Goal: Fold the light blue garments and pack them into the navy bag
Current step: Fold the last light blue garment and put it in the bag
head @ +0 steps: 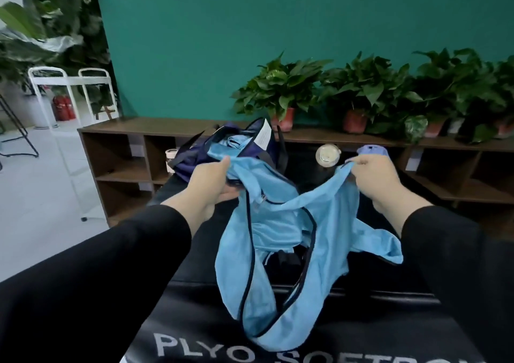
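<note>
Head view looks down over a black padded box printed with white letters, the landmark for all that follows. Off its left side stands a white wire-frame rack on the pale floor, with a low brown wooden shelf unit just beyond the box's far left corner. Above the box's left half, the left hand, in a black sleeve, pinches one top edge of a light blue sleeveless garment with dark navy piping, fingers curled round the fabric. Behind that hand, at the far end of the box, sits the open navy fabric bag with more light blue cloth showing in its mouth. The held garment hangs over the middle of the box, its lower end draping onto the black top. Beyond it a clear round-lidded bottle lies near the box's far edge. Above the box's right half, the right hand grips the garment's other top edge in a closed fist. Potted green plants line the shelf top against the teal wall.
</note>
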